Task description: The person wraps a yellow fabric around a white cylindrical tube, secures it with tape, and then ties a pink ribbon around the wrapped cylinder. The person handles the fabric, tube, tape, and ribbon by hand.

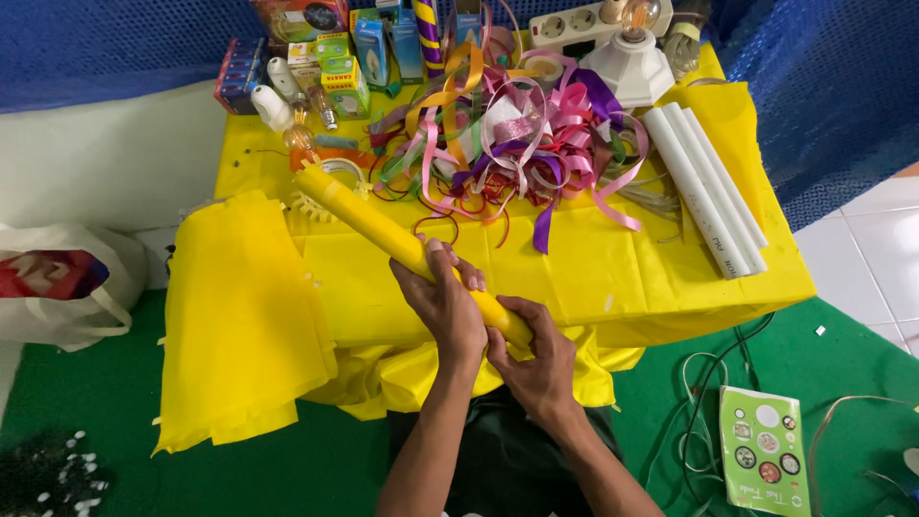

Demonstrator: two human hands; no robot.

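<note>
A long tube wrapped in yellow paper [373,226] slants from upper left to lower right over the yellow-covered table [613,273]. My left hand [442,299] wraps around its middle. My right hand [536,359] grips its near end, fingers curled over the tip. A loose sheet of yellow paper [239,316] lies to the left of my hands and hangs off the table edge.
A heap of coloured ribbons [507,139] fills the table's far middle. Three white pipes [704,187] lie at right. Bulbs and small boxes [325,77] stand far left, a white lamp holder [627,62] behind. A white bag [62,282], cables and a green card [764,450] rest on the green floor.
</note>
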